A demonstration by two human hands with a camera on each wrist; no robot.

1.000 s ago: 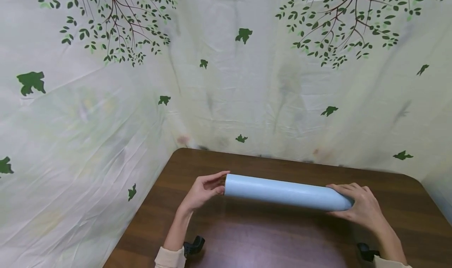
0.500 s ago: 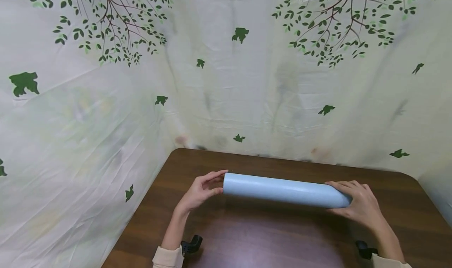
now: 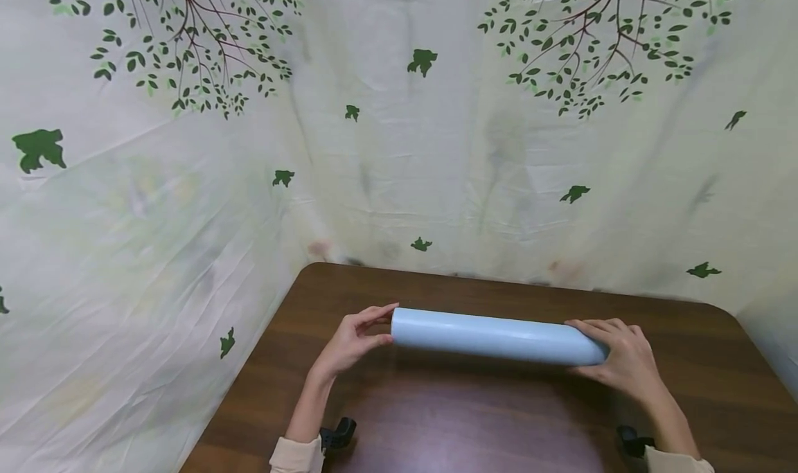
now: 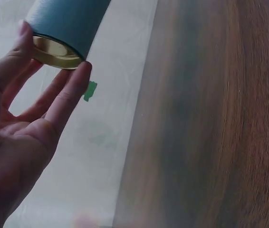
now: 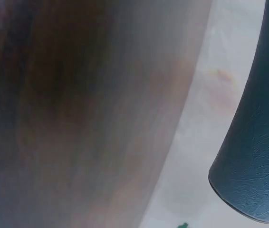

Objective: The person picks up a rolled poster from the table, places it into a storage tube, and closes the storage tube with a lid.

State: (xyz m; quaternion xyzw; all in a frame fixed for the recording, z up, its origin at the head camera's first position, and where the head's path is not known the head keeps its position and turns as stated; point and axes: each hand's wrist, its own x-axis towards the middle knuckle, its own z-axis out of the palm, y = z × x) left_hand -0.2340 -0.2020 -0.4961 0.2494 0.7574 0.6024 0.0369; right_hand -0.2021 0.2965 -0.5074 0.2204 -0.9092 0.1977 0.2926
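A light blue cylindrical tube (image 3: pixel 492 336) spans the space between both hands above the table, its right end slightly lower in the head view. My left hand (image 3: pixel 349 341) holds the left end by the rim, thumb and fingertips on opposite sides. That end carries a recessed gold-coloured disc (image 4: pixel 53 50), visible in the left wrist view. Around the right end my right hand (image 3: pixel 623 359) grips with thumb below and fingers over the top. In the right wrist view the tube (image 5: pixel 255 156) looks dark blue with a wrinkled surface, and the hand is out of sight.
The brown wooden table (image 3: pixel 499 417) has rounded far corners. Behind and to the left hangs a pale cloth (image 3: pixel 386 154) printed with branches and green leaves. A black wrist mount (image 3: pixel 339 433) sits at the left cuff, another (image 3: pixel 634 441) at the right.
My right hand has shifted a little leftward with its end of the tube, which looks slightly shorter in the head view. The left hand keeps its hold, and the head view has panned slightly.
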